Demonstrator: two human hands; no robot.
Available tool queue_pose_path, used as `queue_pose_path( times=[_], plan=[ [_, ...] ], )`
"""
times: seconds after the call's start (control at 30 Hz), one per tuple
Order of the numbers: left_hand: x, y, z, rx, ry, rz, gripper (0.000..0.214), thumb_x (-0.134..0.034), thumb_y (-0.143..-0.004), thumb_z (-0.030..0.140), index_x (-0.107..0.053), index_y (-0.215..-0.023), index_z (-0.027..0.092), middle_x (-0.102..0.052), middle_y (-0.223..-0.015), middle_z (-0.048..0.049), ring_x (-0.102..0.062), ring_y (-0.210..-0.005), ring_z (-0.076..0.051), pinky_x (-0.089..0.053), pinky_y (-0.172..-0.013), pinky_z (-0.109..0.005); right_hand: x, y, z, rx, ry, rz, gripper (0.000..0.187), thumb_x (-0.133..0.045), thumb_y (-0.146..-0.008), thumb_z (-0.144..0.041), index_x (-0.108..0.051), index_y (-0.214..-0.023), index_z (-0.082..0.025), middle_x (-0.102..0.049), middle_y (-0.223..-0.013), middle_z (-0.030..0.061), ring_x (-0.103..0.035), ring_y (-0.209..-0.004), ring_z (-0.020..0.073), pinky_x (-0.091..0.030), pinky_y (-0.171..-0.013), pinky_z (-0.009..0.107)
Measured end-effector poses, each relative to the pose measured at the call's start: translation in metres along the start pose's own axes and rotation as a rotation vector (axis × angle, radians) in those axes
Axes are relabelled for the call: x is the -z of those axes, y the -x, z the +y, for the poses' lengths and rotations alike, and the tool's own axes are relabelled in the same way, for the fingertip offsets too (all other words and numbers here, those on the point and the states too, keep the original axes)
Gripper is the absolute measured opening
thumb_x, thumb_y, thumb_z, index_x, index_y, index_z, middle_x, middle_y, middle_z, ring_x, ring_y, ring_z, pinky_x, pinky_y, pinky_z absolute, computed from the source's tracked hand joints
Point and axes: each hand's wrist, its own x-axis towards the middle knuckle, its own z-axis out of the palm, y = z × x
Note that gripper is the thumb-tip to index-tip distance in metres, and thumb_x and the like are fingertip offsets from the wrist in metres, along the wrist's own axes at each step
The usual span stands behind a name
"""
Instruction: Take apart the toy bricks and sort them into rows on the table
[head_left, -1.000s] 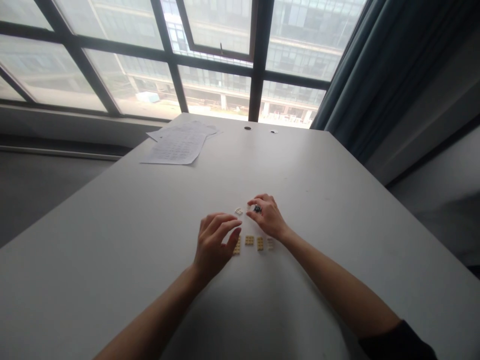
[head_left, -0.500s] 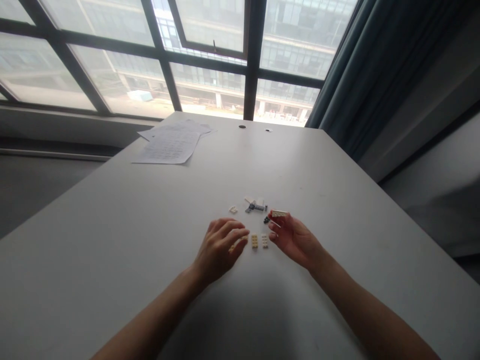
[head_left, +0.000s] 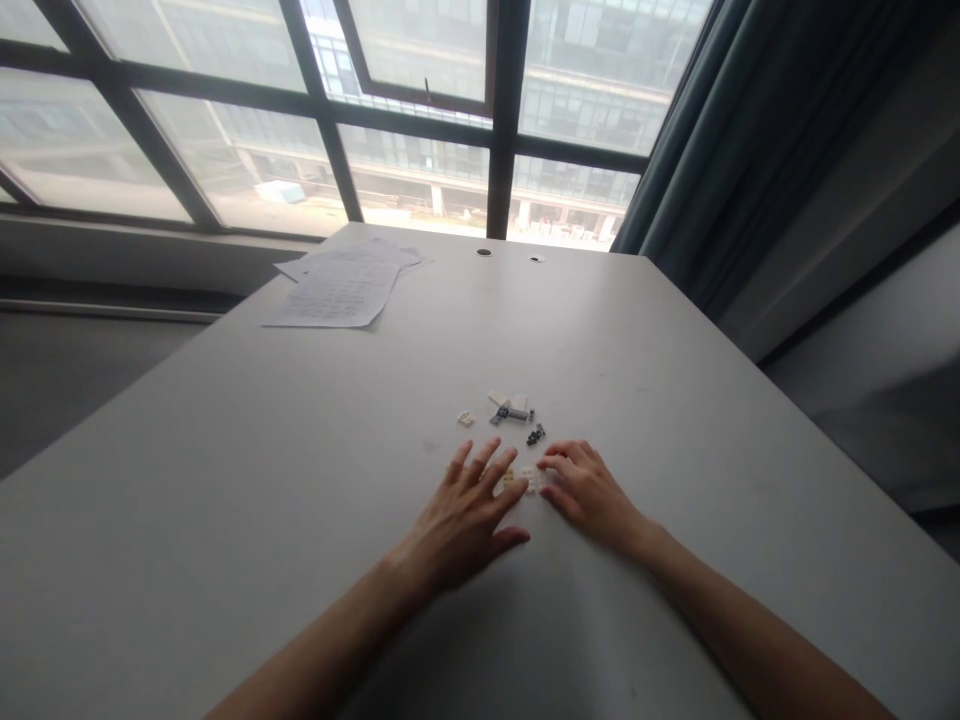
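Observation:
My left hand [head_left: 469, 515] is spread open, palm down, over a row of small toy bricks and hides part of it. A yellow toy brick [head_left: 508, 478] peeks out between its fingers. Beside it, a white toy brick [head_left: 528, 480] lies near the left index fingertip. My right hand [head_left: 589, 495] rests low at the right end of the row, thumb and fingers closed around a pale toy brick [head_left: 538, 480] that is mostly hidden. Just beyond the hands are dark small pieces [head_left: 535, 435], a grey-and-white brick assembly [head_left: 511, 411] and a small white piece [head_left: 466, 419].
Everything lies on a white table [head_left: 337, 430]. Printed sheets of paper [head_left: 337, 290] are at its far left, and two round holes sit near the far edge. Windows [head_left: 420, 170] stand behind, with a dark curtain [head_left: 697, 180] to the right.
My right hand has lowered the pale brick from above the table to the right end of the row. My left hand has opened, its fingers spreading rightward over the bricks.

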Motion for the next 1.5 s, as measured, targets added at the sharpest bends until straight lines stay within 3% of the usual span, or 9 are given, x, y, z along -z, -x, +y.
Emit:
queue_pose_path(
  times=[0.4, 0.73, 1.0, 1.23, 1.5],
  plan=[
    [-0.004, 0.002, 0.0, 0.024, 0.021, -0.033, 0.047, -0.055, -0.085, 0.05, -0.054, -0.125, 0.026, -0.044, -0.141, -0.0099, -0.028, -0.136, -0.032, -0.021, -0.111, -0.056, -0.004, 0.0, -0.002, -0.029, -0.036, 0.004, 0.025, -0.061, -0.084, -0.026, -0.062, -0.109, -0.022, -0.057, -0.113, 0.0076, -0.048, -0.106, 0.0228, -0.039, -0.096, 0.04],
    [0.0, 0.0, -0.002, 0.031, 0.038, 0.023, 0.047, -0.058, -0.084, 0.047, -0.054, -0.126, 0.026, -0.046, -0.139, -0.0105, -0.032, -0.134, -0.032, -0.023, -0.11, -0.054, -0.002, 0.0, -0.003, -0.038, -0.051, 0.019, 0.031, -0.061, -0.084, -0.028, -0.06, -0.115, -0.023, -0.057, -0.116, 0.0088, -0.048, -0.109, 0.0243, -0.039, -0.097, 0.042],
    [0.006, 0.003, -0.037, 0.224, 0.065, 0.216, 0.031, -0.053, -0.088, 0.038, -0.058, -0.114, 0.021, -0.055, -0.128, -0.0114, -0.041, -0.126, -0.03, -0.034, -0.102, -0.05, 0.005, -0.01, 0.011, -0.089, -0.039, 0.054, 0.031, -0.058, -0.085, -0.025, -0.059, -0.116, -0.022, -0.057, -0.116, 0.0084, -0.048, -0.109, 0.0239, -0.038, -0.098, 0.042],
    [0.002, 0.011, -0.071, 0.476, 0.129, 0.471, 0.021, -0.051, -0.089, 0.034, -0.061, -0.099, 0.019, -0.062, -0.109, -0.0086, -0.054, -0.107, -0.025, -0.04, -0.093, -0.043, -0.001, -0.046, 0.028, -0.13, -0.027, 0.104, 0.026, -0.053, -0.087, -0.019, -0.063, -0.11, -0.02, -0.061, -0.112, 0.0064, -0.049, -0.108, 0.0207, -0.037, -0.099, 0.036],
    [0.001, 0.015, -0.077, 0.531, 0.148, 0.599, 0.017, -0.053, -0.087, 0.03, -0.063, -0.096, 0.019, -0.064, -0.099, -0.0064, -0.056, -0.096, -0.022, -0.043, -0.09, -0.038, -0.01, -0.091, 0.036, -0.069, 0.111, 0.026, 0.03, -0.047, -0.091, -0.017, -0.069, -0.108, -0.028, -0.064, -0.116, 0.0013, -0.051, -0.105, 0.0206, -0.038, -0.092, 0.034]
  ],
)
